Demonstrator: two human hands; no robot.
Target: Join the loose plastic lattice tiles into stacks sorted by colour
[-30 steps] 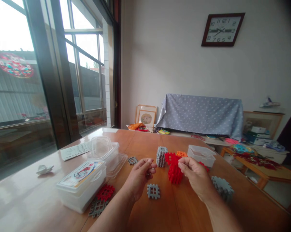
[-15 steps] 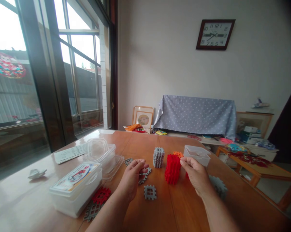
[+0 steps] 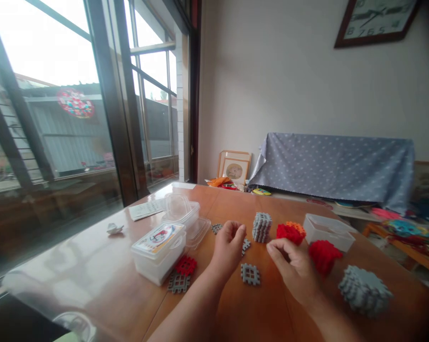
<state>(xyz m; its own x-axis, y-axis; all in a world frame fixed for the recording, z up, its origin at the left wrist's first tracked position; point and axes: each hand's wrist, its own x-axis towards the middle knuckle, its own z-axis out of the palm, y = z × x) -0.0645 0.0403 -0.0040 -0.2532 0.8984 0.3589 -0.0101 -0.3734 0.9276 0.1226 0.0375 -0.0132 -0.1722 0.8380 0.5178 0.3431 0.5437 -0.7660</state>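
My left hand [image 3: 229, 244] is closed above the middle of the table, near a grey square piece [image 3: 250, 274] lying flat; whatever its fingers hold is hidden. My right hand [image 3: 293, 266] has its thumb and fingers curled toward each other beside a red stack [image 3: 288, 232], and I cannot make out anything between them. Behind the hands stands a grey stack [image 3: 262, 227]. An orange piece [image 3: 296, 228] shows behind the red stack. Further right are another red stack [image 3: 324, 256] and a larger grey stack [image 3: 364, 289], both blurred.
On the left stand a lidded plastic box [image 3: 159, 259] and an open clear box [image 3: 193, 216]. A red piece [image 3: 186, 265] overlaps a grey one [image 3: 179, 282] nearby. Another clear container [image 3: 330, 232] is at the right. Crumpled paper [image 3: 115, 229] lies far left.
The view has turned left. My right hand has come away from the tall red stack and nearer my left hand. More of the right-hand stacks now shows.
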